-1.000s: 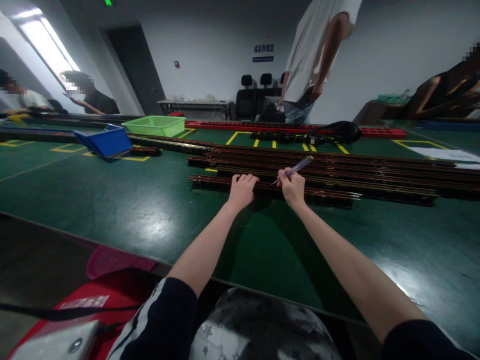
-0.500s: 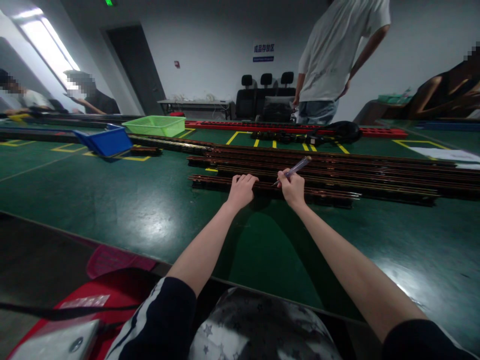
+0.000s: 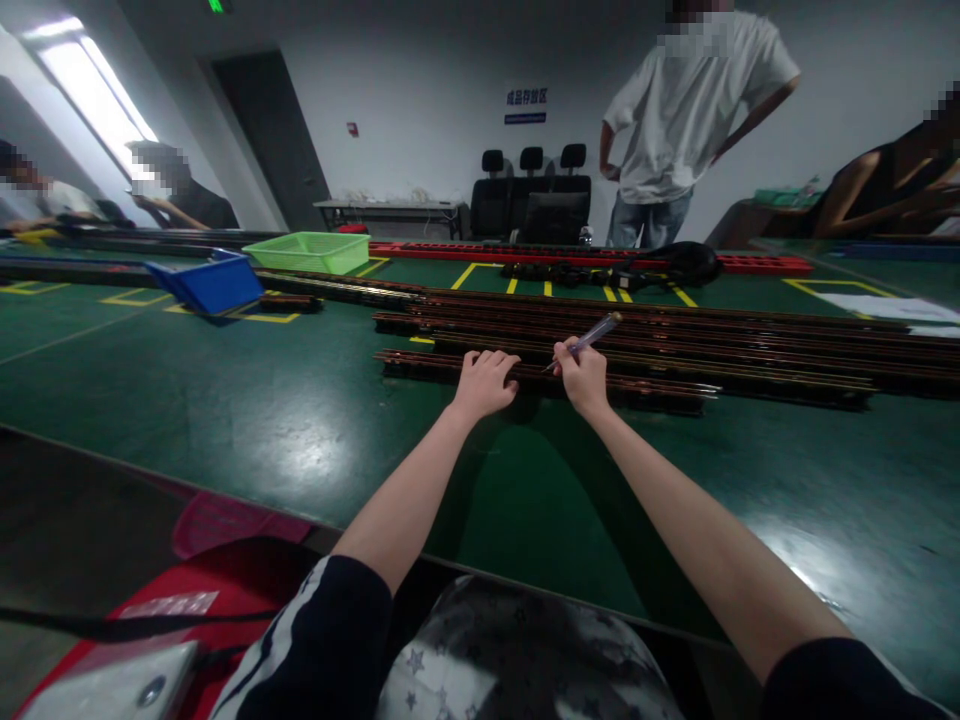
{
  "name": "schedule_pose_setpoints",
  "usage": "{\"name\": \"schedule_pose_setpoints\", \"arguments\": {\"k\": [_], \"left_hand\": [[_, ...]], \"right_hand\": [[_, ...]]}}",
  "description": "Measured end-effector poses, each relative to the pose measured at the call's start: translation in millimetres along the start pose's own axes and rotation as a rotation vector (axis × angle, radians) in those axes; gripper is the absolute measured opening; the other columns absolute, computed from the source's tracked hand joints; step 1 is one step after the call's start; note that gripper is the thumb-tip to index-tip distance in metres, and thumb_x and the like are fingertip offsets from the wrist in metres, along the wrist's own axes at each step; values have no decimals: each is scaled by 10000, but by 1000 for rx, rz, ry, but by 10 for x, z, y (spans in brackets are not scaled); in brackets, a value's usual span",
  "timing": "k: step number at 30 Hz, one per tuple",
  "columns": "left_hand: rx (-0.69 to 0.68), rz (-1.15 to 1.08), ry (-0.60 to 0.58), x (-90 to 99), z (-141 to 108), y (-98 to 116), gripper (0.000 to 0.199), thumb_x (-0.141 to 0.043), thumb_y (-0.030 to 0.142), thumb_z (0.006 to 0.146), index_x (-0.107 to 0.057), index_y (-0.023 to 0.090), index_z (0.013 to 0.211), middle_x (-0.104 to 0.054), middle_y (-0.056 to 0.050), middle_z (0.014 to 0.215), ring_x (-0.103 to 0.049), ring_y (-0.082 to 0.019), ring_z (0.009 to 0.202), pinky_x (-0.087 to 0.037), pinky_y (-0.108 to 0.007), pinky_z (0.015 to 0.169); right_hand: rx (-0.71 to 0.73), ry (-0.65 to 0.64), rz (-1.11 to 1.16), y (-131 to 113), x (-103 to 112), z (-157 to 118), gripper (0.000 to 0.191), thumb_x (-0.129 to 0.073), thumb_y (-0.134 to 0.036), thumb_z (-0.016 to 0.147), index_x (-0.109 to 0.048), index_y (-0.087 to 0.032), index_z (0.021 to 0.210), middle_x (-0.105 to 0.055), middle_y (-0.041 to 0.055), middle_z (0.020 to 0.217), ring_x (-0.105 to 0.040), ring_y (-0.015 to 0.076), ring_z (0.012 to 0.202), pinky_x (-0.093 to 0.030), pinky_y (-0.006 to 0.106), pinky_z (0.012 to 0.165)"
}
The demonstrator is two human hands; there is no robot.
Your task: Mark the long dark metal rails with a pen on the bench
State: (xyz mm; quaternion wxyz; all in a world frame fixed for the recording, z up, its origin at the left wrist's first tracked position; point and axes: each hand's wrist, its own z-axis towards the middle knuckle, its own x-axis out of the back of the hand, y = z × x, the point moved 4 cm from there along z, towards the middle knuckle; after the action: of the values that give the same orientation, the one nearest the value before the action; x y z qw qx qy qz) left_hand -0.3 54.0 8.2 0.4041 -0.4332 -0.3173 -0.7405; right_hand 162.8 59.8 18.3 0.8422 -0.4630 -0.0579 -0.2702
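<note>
A long dark strip with copper-coloured bars (image 3: 652, 392) lies nearest me on the green table. My left hand (image 3: 485, 385) grips it near the middle, fingers over the top and thumb on the near side. Just to the right, my right hand (image 3: 585, 380) is closed around a screwdriver (image 3: 598, 329) with a clear purplish handle. The screwdriver leans up to the right, its thin tip pointing down at the strip by my left fingers. Whether the tip touches a screw is too small to tell. Several similar strips (image 3: 750, 345) lie side by side just behind.
A blue bin (image 3: 214, 282) and a green basket (image 3: 311, 252) stand at the left. Black cables (image 3: 615, 275) lie before a red strip (image 3: 765, 265) at the back. White papers (image 3: 885, 308) are on the right. A person (image 3: 675, 120) stands beyond the table; others sit around it.
My left fingers and thumb have shifted slightly to the right along the strip. My right hand and the screwdriver stay nearly still. The standing person behind has turned and straightened.
</note>
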Motion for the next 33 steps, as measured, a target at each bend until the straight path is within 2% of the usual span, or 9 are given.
{"name": "schedule_pose_setpoints", "arguments": {"k": [33], "left_hand": [[-6,45,-7,4,-2,6,364,-501,385,875,-576,209,1185,-628,-62,1196,-534,-246,1093,-327,-428,963]], "right_hand": [[17,-33,19,22,-10,-6,314,-432,-443,848,-501,-209,650,-561,15,530,-568,178,530,-443,295,620]]}}
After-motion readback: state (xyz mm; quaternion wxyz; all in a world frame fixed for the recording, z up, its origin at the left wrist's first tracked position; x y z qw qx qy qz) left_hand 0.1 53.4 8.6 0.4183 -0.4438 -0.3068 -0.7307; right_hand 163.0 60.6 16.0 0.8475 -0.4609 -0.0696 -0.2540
